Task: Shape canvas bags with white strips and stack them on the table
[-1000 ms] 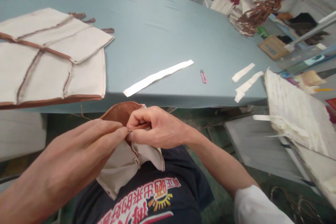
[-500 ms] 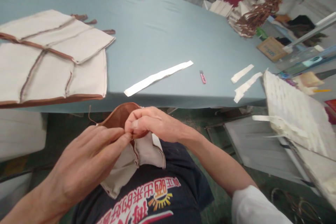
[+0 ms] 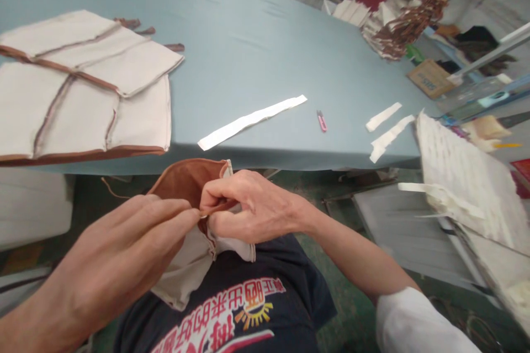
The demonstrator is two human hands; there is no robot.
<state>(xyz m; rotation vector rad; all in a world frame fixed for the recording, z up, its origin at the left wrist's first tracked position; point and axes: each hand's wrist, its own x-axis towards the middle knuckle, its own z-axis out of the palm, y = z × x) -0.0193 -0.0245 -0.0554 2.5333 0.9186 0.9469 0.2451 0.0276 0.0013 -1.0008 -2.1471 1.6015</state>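
Note:
Between my hands, above my lap, is a cream cloth bag (image 3: pixel 188 278) with a brown inner side (image 3: pixel 186 179). It looks half sewn, its dark seam edges facing outward. My left hand (image 3: pixel 132 248) is closed, thumb and fingers pinching the brown edge near the seam. Right beside it, my right hand (image 3: pixel 252 207) is closed too, fingers curled on the same edge from the other side. The two hands' fingertips nearly meet there. What lies under the fingers is hidden. A loose thread or cord (image 3: pixel 114 190) sticks out left of the bag.
On the blue-grey table (image 3: pixel 248 60) lie cream panels with brown edging (image 3: pixel 83 99), a white strip (image 3: pixel 252 121), pink thread snips (image 3: pixel 321 121) and short cream strips (image 3: pixel 389 135). A heaped pile of cream and brown pieces (image 3: pixel 401 22) sits at the far right. White material (image 3: pixel 467 176) covers a stand at right.
My right hand has turned and its fingers have curled further around the edge. More of the brown inner side shows, and the loose thread has swung to the left.

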